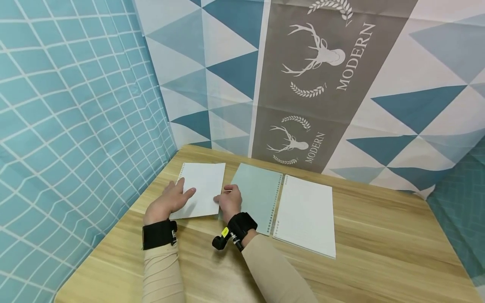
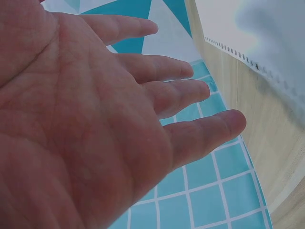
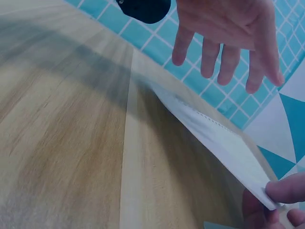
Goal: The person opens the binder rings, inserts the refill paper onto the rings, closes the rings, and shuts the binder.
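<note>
Head view: left sheet (image 1: 204, 185) sits at the bench's (image 1: 382, 252) back-left end; left hand (image 1: 172, 200) looks laid over its holed edge. Right wrist view says otherwise: that hand hangs above the sheet, with a gap, fingers straight and spread. Left wrist view agrees: palm plus 4 fingers, wood between them and the holes.

Right wrist view also shows the sheet tilted, near side off the bench, shadow beneath. Right hand (image 1: 230, 202) pinches its right edge near the corner, thumb above, fingers below.

Edges: wood strip between sheet and grid cloth (image 1: 75, 118); thin gap to green page (image 1: 261, 193) at the far end. Can't tell if they overlap lower down, right hand hides it. White pad (image 1: 307, 214) just beside green page, holed sides facing. Wood runs on right of the pad.

Both forearms come in from the near side, right one angled inward.
</note>
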### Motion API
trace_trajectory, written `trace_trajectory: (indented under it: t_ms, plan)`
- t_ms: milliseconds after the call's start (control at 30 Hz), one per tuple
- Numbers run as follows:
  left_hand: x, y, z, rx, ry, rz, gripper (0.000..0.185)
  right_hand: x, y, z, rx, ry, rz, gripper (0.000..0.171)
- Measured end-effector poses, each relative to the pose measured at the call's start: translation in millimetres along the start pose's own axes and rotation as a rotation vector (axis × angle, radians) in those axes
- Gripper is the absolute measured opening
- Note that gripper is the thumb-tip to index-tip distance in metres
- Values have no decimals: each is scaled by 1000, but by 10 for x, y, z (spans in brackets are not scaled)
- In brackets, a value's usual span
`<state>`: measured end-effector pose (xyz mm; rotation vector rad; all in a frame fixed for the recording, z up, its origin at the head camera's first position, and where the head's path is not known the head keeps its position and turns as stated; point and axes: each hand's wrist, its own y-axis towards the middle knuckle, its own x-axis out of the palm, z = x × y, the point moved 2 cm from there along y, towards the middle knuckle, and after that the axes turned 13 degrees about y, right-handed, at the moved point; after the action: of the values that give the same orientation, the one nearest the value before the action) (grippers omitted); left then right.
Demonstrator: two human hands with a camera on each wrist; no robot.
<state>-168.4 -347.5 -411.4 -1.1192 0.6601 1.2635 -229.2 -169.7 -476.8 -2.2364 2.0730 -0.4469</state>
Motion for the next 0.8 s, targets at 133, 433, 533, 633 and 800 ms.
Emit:
trace_trajectory:
  t_ms: [133,433,533,633,800]
  plan:
    - [-8,-4,18,-3,-3,-4,79,9,19,-16,98,92,-80,54]
    - [-3,-8,8,-23,6,-25,80,-52,-23,-30,246,138,-241,47]
    - [-5,-9,-2,-20,11,-28,81,-86,-35,-18,236,119,-270,34]
    - [-6,-14,11,-17,7,-31,82,-122,-60,-23,198,76,-262,40]
    - [-14,-18,43,-5,-9,-33,81,-176,-120,-124,108,-68,-202,39]
